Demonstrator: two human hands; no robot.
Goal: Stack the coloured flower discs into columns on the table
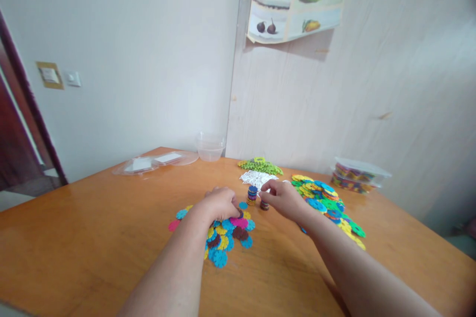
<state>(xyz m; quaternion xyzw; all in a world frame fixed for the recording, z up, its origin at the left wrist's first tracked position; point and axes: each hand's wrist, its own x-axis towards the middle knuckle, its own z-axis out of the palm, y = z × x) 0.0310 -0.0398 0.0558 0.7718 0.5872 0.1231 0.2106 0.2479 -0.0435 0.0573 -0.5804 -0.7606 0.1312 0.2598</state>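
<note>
My left hand (pixel 222 203) reaches into a spread pile of thin plastic notched discs (pixel 220 258) in blue, yellow, pink and brown. Its fingers are closed around a dark disc (pixel 240 214) at the pile's far right side, partly hidden by the fingertips. My right hand (pixel 285 199) hovers with curved, parted fingers by a short stack of discs (pixel 264 205). Thumb and fingertips are close to the top of that stack; whether they touch it I cannot tell. Left of it stands a taller stack (pixel 252 196) with blue, purple and yellow layers.
Green pieces (pixel 260 166) and white cards (pixel 256 178) lie behind the stacks. Larger coloured discs (pixel 330 204) are heaped at right, near lidded clear boxes (pixel 357 176). A clear tub (pixel 210 147) and clear lids (pixel 139 164) rest along the wall side of the wooden table (pixel 92 242).
</note>
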